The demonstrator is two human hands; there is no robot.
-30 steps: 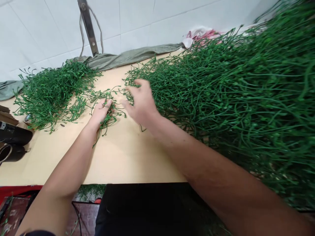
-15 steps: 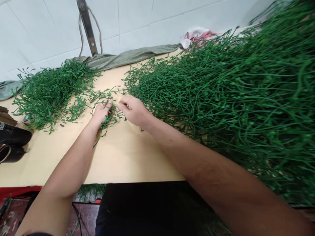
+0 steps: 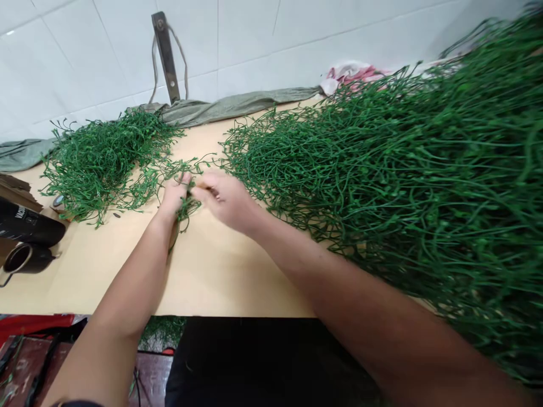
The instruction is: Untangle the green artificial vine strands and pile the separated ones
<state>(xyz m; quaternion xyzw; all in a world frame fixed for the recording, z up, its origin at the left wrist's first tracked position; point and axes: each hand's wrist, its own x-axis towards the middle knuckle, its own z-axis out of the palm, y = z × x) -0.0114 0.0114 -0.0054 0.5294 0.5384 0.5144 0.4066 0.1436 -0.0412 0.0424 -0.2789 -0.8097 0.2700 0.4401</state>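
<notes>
Green stems with small buds (image 3: 183, 213) are gripped in my left hand (image 3: 175, 193), and their ends hang below the fingers. Close beside it on the right, my right hand (image 3: 223, 198) is pinched at the stems; what lies between its fingertips is too small to make out. A large heap of long green stems (image 3: 360, 152) covers the right side of the table (image 3: 237, 271). Toward the left lies a smaller pile of green stems (image 3: 106, 158), with loose ones trailing from it to my left hand.
A black cylinder (image 3: 29, 223) and a dark mug (image 3: 31, 258) stand at the left edge. Grey-green cloth (image 3: 237, 107) runs along the wall beside a pink and white cloth (image 3: 352, 76). A metal strip (image 3: 166, 56) leans against the tiles.
My right hand has moved left, nearer to my left hand and its stems. The whole view has shifted slightly, showing more of the mug at the left.
</notes>
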